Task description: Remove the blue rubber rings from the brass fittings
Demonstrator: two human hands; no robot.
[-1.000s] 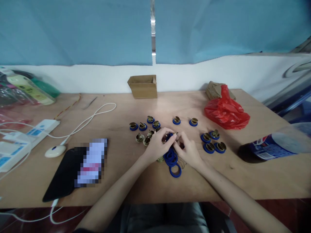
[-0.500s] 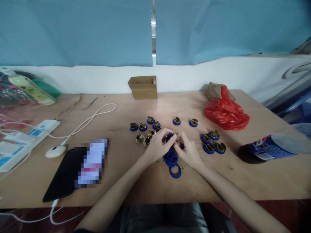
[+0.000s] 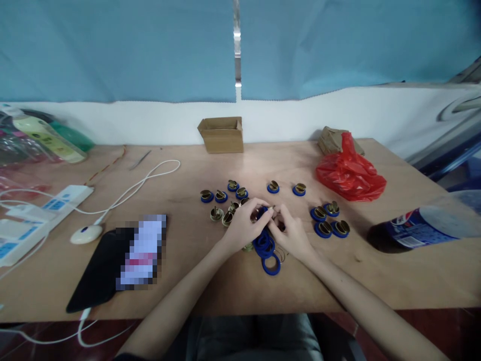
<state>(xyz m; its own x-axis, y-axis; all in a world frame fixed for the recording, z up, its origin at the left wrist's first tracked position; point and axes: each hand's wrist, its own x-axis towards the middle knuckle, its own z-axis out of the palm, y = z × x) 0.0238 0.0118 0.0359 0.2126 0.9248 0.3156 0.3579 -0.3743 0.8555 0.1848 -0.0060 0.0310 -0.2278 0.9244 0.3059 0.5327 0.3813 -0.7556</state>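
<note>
My left hand (image 3: 246, 225) is closed, its fingertips pinching a blue ring (image 3: 262, 210) that is largely hidden behind them. Close against it, my right hand (image 3: 292, 234) also has its fingers pressed together at the same spot; what sits between them is too small to make out. Below the hands lies a pile of loose blue rings (image 3: 271, 264), with thin wire loops (image 3: 281, 254) at its right side. Left of my fingers are several bare brass pieces with upright flaps (image 3: 216, 214). Brass pieces seated in blue rings (image 3: 323, 229) stand to the right and farther back.
An open cardboard box (image 3: 224, 140) stands by the wall. At right are a red plastic bag (image 3: 349, 175) and a lying cola bottle (image 3: 413, 228). A phone (image 3: 145, 253), a black device (image 3: 97, 276), white cables and a power strip (image 3: 48, 215) occupy the left.
</note>
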